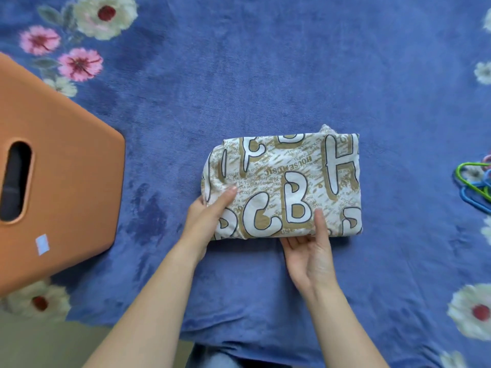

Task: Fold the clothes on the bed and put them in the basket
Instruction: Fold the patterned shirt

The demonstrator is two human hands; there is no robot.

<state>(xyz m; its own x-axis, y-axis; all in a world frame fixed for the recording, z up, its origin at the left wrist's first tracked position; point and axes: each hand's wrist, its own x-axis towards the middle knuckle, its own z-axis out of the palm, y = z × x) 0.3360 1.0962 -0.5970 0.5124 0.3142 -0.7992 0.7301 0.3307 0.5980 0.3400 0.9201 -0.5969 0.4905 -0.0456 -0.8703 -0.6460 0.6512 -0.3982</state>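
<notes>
2 hands (206,217) (309,252), pinch-grip on folded shirt (287,181)

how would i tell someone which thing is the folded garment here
On the blue flowered bedspread, look at the middle, right of the orange basket. The folded garment lies there. It alone carries big white letters on cream and gold.
</notes>
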